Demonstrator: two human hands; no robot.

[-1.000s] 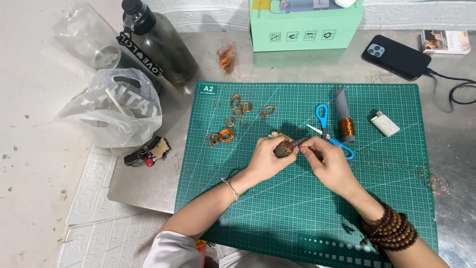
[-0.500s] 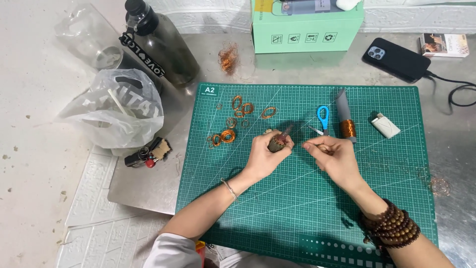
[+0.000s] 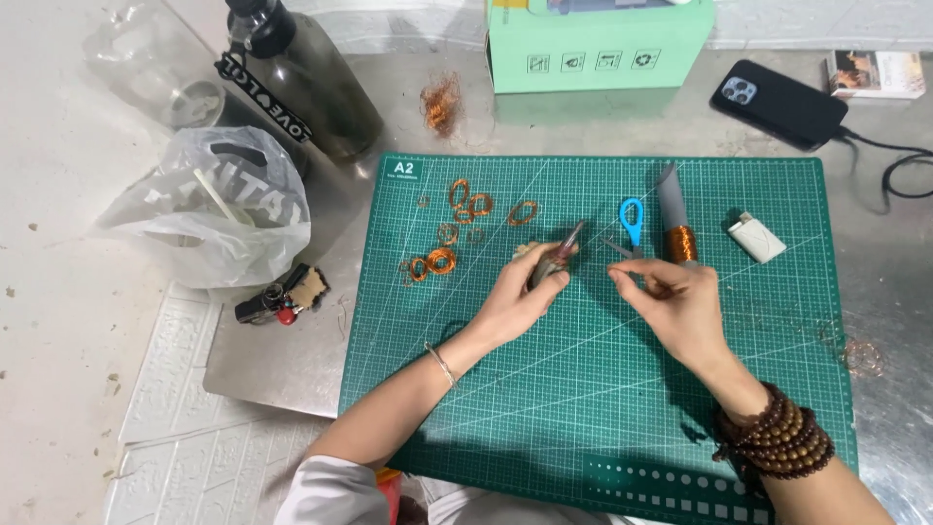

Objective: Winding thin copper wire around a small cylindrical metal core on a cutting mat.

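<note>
Two hands are working over the middle of a green cutting mat [image 3: 583, 408]. The left hand [image 3: 520, 297] is closing around a small dark tool [image 3: 556, 261] with a thin pointed tip, which is sticking up and away from the fingers; what kind of tool it is I cannot tell. Just to the right of that grip, the right hand [image 3: 680, 306] is pinching its thumb and forefinger together, though whatever is sitting between them is too fine to make out. Beyond the right hand's fingertips are lying blue-handled scissors [image 3: 630, 226] and a spool of copper wire [image 3: 678, 243], with a small white lighter [image 3: 756, 236] further right. Up and left of the gripped tool, several copper wire rings [image 3: 466, 209] are lying scattered on the mat. Well beyond it, off the mat, are sitting a dark bottle [image 3: 301, 87], a crumpled plastic bag [image 3: 219, 209] and a black phone [image 3: 777, 102].
</note>
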